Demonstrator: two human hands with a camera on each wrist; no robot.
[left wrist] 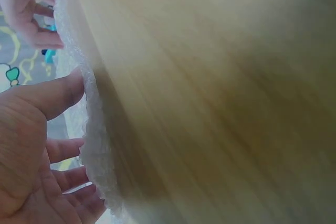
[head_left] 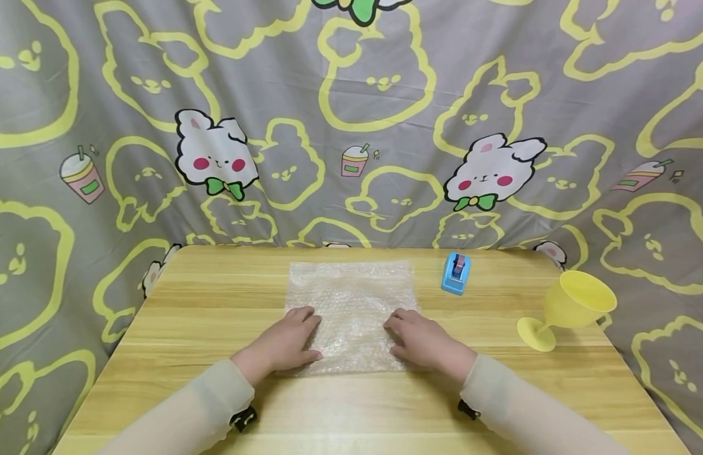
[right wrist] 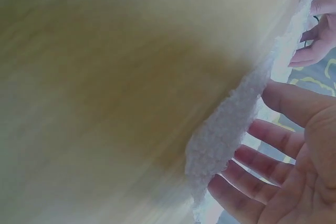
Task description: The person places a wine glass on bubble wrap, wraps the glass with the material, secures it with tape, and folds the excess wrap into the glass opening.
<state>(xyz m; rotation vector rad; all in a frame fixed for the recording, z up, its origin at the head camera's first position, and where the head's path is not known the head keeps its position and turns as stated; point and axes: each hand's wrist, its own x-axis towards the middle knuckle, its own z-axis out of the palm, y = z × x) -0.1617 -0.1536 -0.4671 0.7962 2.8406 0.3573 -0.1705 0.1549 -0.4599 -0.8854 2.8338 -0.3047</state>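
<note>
A sheet of clear bubble wrap (head_left: 351, 316) lies spread on the wooden table. My left hand (head_left: 286, 341) rests on its left side, fingertips and thumb touching the plastic. Opposite it, my right hand (head_left: 422, 338) touches the right side of the sheet in the same manner. In the left wrist view, the left hand (left wrist: 31, 145) has its fingers spread along the bubble wrap edge (left wrist: 97, 150). The right wrist view shows the right hand (right wrist: 283, 161) with loosely spread fingers against the bubble wrap (right wrist: 220, 135). Neither hand visibly pinches the sheet.
A blue tape dispenser (head_left: 456, 275) stands behind and right of the sheet. Farther right, a yellow plastic goblet (head_left: 573, 303) appears near the table's right edge. A patterned grey curtain (head_left: 385, 151) hangs behind and beside the wooden table (head_left: 203, 303).
</note>
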